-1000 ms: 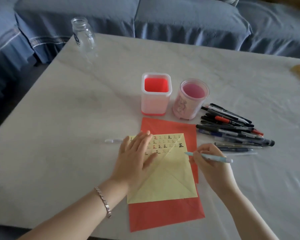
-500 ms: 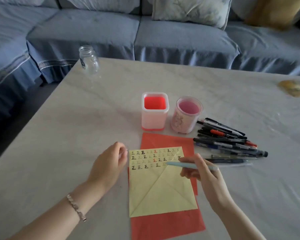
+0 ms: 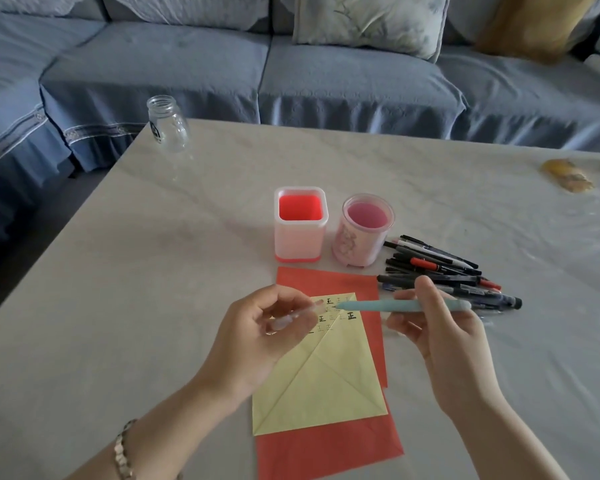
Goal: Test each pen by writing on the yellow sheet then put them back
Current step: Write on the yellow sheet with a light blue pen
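A pale worktop (image 3: 125,306) is standing in front of a blue sofa (image 3: 343,74) in soft, dim light.

The sofa is wrapping around the far and left sides of the worktop, its loose blue cover hanging in folds down to a trimmed hem on the left. A pale patterned cushion (image 3: 371,22) is leaning against the sofa back, and a mustard-yellow cushion (image 3: 530,26) is sitting to its right. A strip of dark floor (image 3: 21,223) is showing between the sofa and the worktop's left edge. The worktop is looking like light marbled stone, faintly veined, with gentle glare catching on its right side.
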Tool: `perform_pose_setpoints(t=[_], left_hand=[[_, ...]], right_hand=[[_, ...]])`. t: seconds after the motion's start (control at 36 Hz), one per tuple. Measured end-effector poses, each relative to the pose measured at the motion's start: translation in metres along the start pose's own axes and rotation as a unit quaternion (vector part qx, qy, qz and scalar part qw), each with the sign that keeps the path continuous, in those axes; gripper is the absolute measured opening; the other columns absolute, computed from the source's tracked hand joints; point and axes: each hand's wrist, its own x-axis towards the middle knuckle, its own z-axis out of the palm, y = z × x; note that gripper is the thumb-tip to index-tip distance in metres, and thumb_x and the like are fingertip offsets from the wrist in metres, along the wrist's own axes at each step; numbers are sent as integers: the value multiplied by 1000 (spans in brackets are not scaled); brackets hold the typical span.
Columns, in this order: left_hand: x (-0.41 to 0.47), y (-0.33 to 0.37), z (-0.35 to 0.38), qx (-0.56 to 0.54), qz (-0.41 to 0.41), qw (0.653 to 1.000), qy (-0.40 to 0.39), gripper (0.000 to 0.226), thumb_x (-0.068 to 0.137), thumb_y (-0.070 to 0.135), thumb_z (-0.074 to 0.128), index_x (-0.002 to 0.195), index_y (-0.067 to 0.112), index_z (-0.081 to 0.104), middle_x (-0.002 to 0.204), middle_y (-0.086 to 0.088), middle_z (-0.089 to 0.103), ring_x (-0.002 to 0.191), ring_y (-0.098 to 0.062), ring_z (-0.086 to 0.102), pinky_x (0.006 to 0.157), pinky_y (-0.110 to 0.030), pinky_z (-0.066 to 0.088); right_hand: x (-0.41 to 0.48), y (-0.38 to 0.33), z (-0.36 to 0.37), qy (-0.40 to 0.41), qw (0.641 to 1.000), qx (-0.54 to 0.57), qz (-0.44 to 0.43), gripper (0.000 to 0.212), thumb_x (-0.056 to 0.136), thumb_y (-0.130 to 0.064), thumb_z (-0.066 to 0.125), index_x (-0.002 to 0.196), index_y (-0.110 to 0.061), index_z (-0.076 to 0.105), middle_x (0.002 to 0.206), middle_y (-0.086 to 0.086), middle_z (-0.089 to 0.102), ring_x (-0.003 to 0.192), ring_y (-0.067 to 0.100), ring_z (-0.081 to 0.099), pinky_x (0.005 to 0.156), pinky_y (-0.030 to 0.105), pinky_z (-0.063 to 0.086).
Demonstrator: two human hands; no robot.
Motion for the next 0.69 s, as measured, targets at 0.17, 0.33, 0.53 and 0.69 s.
perform_pose_setpoints(t=[0.17,0.33,0.53,0.69], left_hand=[[-2,0,2,3,-1,1000,-6,11,67,26,73,77,22,71,77,5,71,74,-6,64,69,-14,47],[-6,2,6,61,9,998,-28,15,71,23,73,83,31,70,82,11,70,80,-5,64,72,-10,45],[-14,7,10,197,96,972,-86,10,84,37,59,85,45,52,91,15,61,77,-13,57,66,-17,44],[-12,22,3,90,-2,993,-71,13,84,28,63,77,20,55,58,11,50,49,-1,39,50,-13,32]], right_hand=[[-3,2,-4,-8,1000,-18,-11,40,62,-56,66,62,-17,74,64,10,69,54,15,64,57,20,54],[-5,2,-4,-18,999,-42,-13,32,83,-24,53,59,-11,69,59,10,68,53,15,63,58,20,54],[-9,10,13,-47,992,-102,-58,32,80,-18,57,47,-19,55,48,7,62,53,22,58,57,25,48],[2,4,31,-122,979,-109,-124,32,70,-31,57,57,-3,52,45,6,62,43,8,54,50,12,41]])
